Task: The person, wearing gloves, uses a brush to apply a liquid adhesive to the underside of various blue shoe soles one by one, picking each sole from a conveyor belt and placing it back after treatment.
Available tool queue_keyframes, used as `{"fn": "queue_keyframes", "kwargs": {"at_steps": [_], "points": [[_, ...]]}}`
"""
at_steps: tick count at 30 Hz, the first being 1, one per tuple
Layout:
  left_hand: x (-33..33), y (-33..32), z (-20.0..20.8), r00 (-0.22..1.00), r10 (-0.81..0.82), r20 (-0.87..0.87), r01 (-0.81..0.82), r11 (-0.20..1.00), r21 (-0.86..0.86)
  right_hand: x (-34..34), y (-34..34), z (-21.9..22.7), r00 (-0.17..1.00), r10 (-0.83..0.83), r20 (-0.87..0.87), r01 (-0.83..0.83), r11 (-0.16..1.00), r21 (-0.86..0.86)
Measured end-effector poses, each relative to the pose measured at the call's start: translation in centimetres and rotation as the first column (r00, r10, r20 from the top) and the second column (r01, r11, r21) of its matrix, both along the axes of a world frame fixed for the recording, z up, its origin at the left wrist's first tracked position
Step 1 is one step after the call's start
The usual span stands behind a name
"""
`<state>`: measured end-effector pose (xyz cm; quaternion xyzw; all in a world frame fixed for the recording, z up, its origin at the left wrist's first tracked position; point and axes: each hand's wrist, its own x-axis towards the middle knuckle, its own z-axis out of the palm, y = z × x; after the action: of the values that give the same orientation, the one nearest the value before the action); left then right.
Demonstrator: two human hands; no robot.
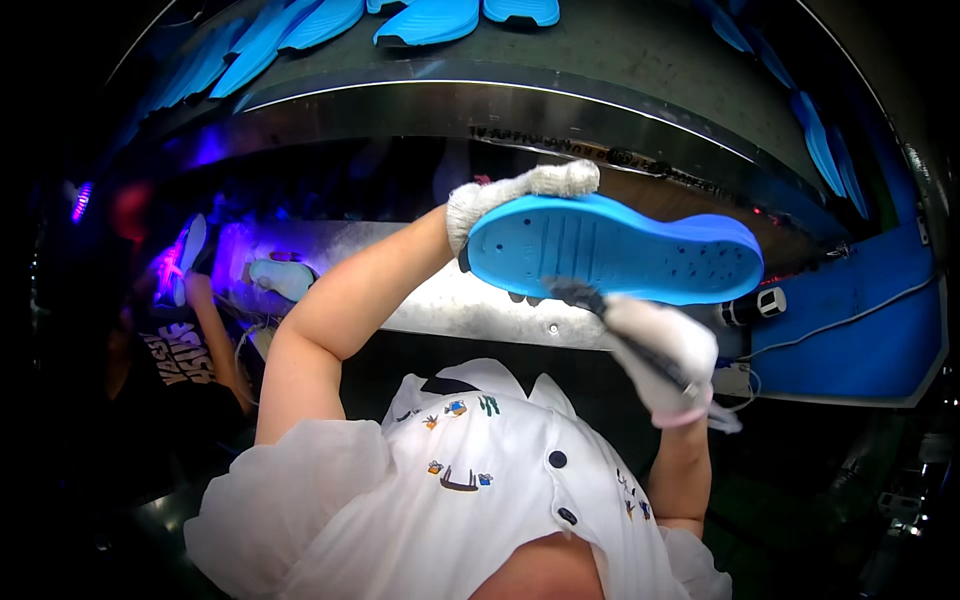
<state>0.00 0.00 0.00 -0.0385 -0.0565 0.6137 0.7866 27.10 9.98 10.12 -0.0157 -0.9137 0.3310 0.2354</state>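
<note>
Head view: at two o'clock from centre, a blue shoe sole (615, 250) is gripped along its ten-o'clock edge by the gloved left hand (525, 192), apparently leaving its face accessible to the blurred black brush-like tool (577, 294) clasped in the gloved right hand (672, 343) at five o'clock from it.

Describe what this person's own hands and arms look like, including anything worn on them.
The left hand wears a whitish, knitted-looking glove. The right hand, blurred, also appears gloved in white, with a pink cuff. The forearms are bare; loose, short white sleeves, slightly sheer, cover the upper arms.
</note>
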Motion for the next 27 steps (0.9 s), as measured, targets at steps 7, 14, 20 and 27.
{"fn": "queue_keyframes", "kwargs": {"at_steps": [7, 14, 20, 27], "points": [[-0.3, -2.0, 3.5, 0.839, 0.069, -0.540, 0.000, 0.992, 0.126, 0.4, -0.4, 1.5, 0.997, 0.078, -0.022, -0.074, 0.986, 0.147], [0.9, -2.1, 7.1, 0.467, 0.013, -0.884, -0.170, 0.983, -0.075, 0.8, 0.4, 3.0, 0.998, -0.053, -0.016, 0.055, 0.968, 0.246], [3.2, 2.4, 3.7, 0.497, 0.349, -0.794, -0.287, 0.930, 0.229, 2.7, 0.1, 1.7, 0.994, 0.047, -0.098, -0.053, 0.997, -0.058], [-1.4, 17.6, 12.7, 0.674, 0.598, -0.433, -0.622, 0.776, 0.103, 3.5, 0.0, -0.6, 0.856, -0.508, -0.100, 0.374, 0.741, -0.557]]}}
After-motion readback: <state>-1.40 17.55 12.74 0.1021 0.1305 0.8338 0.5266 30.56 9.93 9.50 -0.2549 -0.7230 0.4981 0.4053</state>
